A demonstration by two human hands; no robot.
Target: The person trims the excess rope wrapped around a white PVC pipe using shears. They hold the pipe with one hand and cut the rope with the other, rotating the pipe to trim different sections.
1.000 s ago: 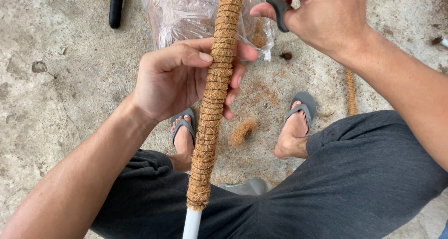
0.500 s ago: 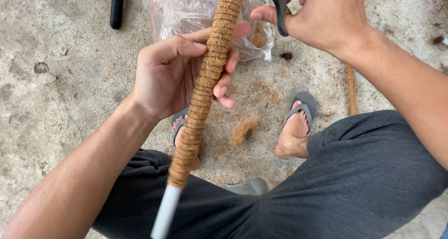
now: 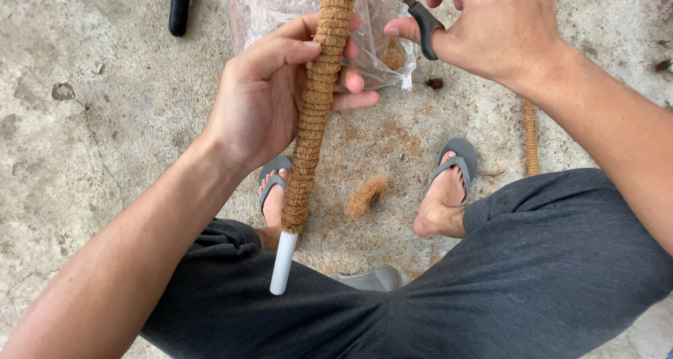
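Note:
My left hand point(image 3: 270, 96) grips a long pole wrapped in brown coir rope point(image 3: 314, 113). The pole runs from the top edge down toward my lap, and its bare white pipe end point(image 3: 283, 263) sticks out below the wrapping. My right hand point(image 3: 494, 26) is at the top right, holding grey-handled scissors point(image 3: 413, 5) with fingers through the handle. The scissor blades point left toward the upper part of the pole.
A clear plastic bag point(image 3: 266, 12) lies on the concrete floor behind the pole. A black tool handle point(image 3: 179, 7) lies at the top left. A tuft of coir fibre point(image 3: 366, 196) sits between my feet in grey sandals point(image 3: 456, 159). A loose coir rope point(image 3: 531, 138) lies at right.
The pole swung its lower end left, then came back closer to upright. My left hand stays wrapped around it. My right hand with the scissors barely moved.

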